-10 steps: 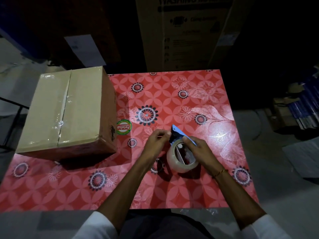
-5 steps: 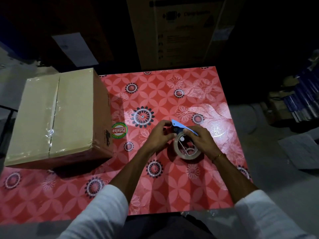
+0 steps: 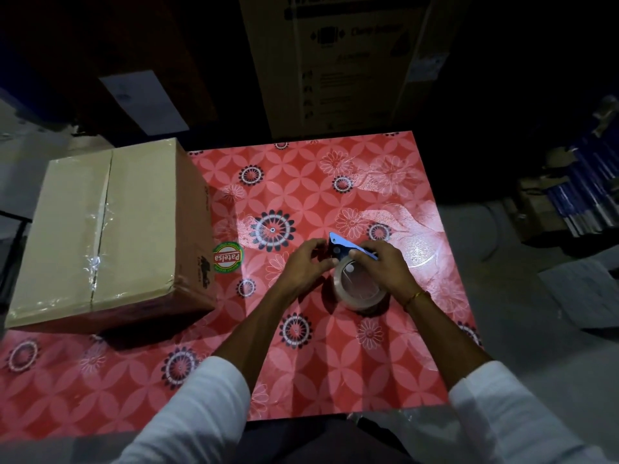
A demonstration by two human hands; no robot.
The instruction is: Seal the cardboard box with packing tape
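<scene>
Set on a red flower-patterned table: cardboard box at the far left, flaps down, centre seam showing some glossy clear tape already, with wrinkles near the middle; whether that strip runs the full seam, cannot tell. Same spot on the table across all 3 pictures, untouched; only the head view has swung a little.

Just beside the box's right face, a round green and red sticker flat on the table.

Well to the right of the box, near table centre: tape roll in a blue dispenser, held just over the table. Roll seen side-on 1.0 s ago, then tipped so the hollow core faced up at 0.5 s ago, and now facing up again, a touch nearer the body.

Right hand wrapped over the dispenser and the roll's far edge, fingers curled tight, steadying it. Left hand pinched narrow at the blade end of the dispenser; closer to the roll than 1.0 s ago. Whether a tape end sits between those fingers, cannot tell; too dark and small.

Judged from this: hunting for the free end of the tape, no pull-out begun. Nothing carried toward the box yet, so fresh sealing not started.
</scene>
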